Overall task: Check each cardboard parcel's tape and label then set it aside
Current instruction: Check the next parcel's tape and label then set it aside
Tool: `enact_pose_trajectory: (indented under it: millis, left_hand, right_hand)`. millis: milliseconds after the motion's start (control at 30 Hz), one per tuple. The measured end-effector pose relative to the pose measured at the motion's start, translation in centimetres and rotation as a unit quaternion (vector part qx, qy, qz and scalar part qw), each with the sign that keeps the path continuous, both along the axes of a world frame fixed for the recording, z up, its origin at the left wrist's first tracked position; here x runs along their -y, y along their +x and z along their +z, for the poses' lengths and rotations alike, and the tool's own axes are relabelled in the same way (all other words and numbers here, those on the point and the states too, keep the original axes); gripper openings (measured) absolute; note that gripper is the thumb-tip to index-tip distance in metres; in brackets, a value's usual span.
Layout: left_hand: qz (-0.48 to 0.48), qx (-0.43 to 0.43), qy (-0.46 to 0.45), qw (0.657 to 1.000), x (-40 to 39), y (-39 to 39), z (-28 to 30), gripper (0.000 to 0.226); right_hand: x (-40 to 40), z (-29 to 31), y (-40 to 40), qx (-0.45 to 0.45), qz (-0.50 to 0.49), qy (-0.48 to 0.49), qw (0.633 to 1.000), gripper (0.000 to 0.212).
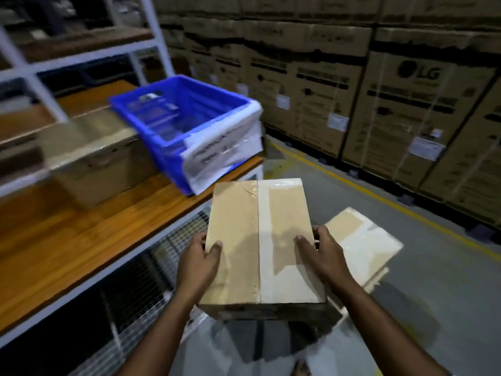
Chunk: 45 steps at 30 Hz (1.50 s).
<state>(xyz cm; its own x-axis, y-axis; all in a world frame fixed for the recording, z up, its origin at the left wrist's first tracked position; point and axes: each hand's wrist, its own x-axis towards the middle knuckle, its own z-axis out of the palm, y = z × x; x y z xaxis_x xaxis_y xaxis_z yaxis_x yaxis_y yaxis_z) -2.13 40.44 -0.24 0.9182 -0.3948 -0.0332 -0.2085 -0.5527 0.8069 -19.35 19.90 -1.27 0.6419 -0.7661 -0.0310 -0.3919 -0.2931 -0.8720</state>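
Gripping the taped cardboard parcel [260,240] on both sides, left hand [199,263] and right hand [322,256] fingers curled

This is looking like a warehouse — tall stacks of LG-branded cartons [423,109], each carrying a white label, are lining the far wall. A yellow floor line [360,185] is running along the grey concrete aisle, and white steel racking [151,47] is holding wooden shelves and a blue plastic crate [168,131] — its taped paper label is probably handwritten, though blur is hiding the words.

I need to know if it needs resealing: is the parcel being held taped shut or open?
Shut. The parcel has flat flaps with tape along the centre seam; left hand and right hand grip its sides.
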Motion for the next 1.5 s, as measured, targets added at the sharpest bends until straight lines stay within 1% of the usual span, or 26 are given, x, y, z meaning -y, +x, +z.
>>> enact_pose_trajectory:
  millis: [100,167,200,300,333,367,433,500,600,767,967,1033,1100,1133,1200,1267,1367,1433,1500]
  left_hand:
    - [0.078,0.031,-0.016,0.996,-8.5,-1.3,2.9,0.025]
    - [0.128,0.051,-0.022,0.99,-13.6,-2.0,4.5,0.026]
    - [0.152,0.057,-0.027,0.986,-15.8,-2.3,5.2,0.027]
    - [0.211,0.071,-0.048,0.974,-20.6,-2.1,6.8,0.033]
    - [0.225,0.075,-0.052,0.97,-21.6,-1.7,7.2,0.034]
    - [0.236,0.081,-0.051,0.967,-22.3,-1.1,7.5,0.035]
    - [0.259,0.09,-0.029,0.961,-22.9,0.6,7.6,0.035]
    - [0.279,0.092,-0.004,0.956,-22.7,2.7,7.5,0.035]
    - [0.292,0.088,0.027,0.952,-21.6,5.9,7.4,0.035]
    - [0.312,0.083,0.028,0.946,-19.0,11.6,7.9,0.038]
    - [0.32,0.078,0.059,0.942,-16.7,17.4,9.0,0.041]
    - [0.333,0.08,0.079,0.936,-15.9,18.6,9.2,0.044]
    - [0.33,0.107,0.128,0.929,-15.4,19.3,9.4,0.044]
    - [0.323,0.138,0.164,0.922,-15.3,19.5,9.4,0.042]
    - [0.299,0.219,0.231,0.9,-15.0,20.3,9.5,0.034]
    - [0.256,0.259,0.267,0.892,-14.7,21.2,9.7,0.031]
    - [0.169,0.247,0.292,0.909,-14.0,23.8,9.8,0.042]
    - [0.125,0.233,0.31,0.913,-13.3,25.5,9.9,0.048]
    - [0.084,0.228,0.311,0.919,-12.5,27.1,10.2,0.05]
  right_hand:
    - [-5.9,2.4,1.8,0.009,0.069,-0.029,0.997,0.029]
    - [-9.5,3.8,3.2,0.026,0.12,-0.016,0.992,0.03]
    - [-11.0,4.5,4.1,0.03,0.145,-0.007,0.989,0.034]
    - [-14.3,6.5,7.2,0.04,0.19,-0.01,0.981,0.05]
    - [-15.1,7.2,8.4,0.04,0.202,-0.018,0.978,0.05]
    - [-15.8,8.0,9.6,0.037,0.215,-0.026,0.975,0.046]
    - [-16.6,8.9,12.1,0.037,0.243,-0.05,0.968,0.038]
    - [-16.8,9.3,14.8,0.035,0.267,-0.083,0.959,0.035]
    - [-16.0,9.3,19.4,0.009,0.288,-0.135,0.948,0.036]
    - [-13.6,9.6,26.9,-0.046,0.289,-0.178,0.939,0.043]
    - [-11.8,11.0,34.3,-0.099,0.32,-0.226,0.915,0.041]
    - [-11.8,11.2,35.8,-0.097,0.324,-0.245,0.909,0.037]
    - [-12.3,11.2,36.6,-0.057,0.321,-0.297,0.898,0.029]
    - [-12.6,11.2,36.8,-0.035,0.321,-0.34,0.883,0.029]
    - [-13.6,11.1,37.6,-0.001,0.339,-0.425,0.839,0.041]
    - [-14.7,11.3,38.4,-0.008,0.397,-0.442,0.804,0.048]
    - [-16.0,11.3,41.2,-0.071,0.47,-0.421,0.773,0.054]
    - [-16.7,11.3,43.1,-0.102,0.487,-0.425,0.756,0.057]
    - [-17.3,11.6,44.9,-0.114,0.499,-0.433,0.742,0.058]
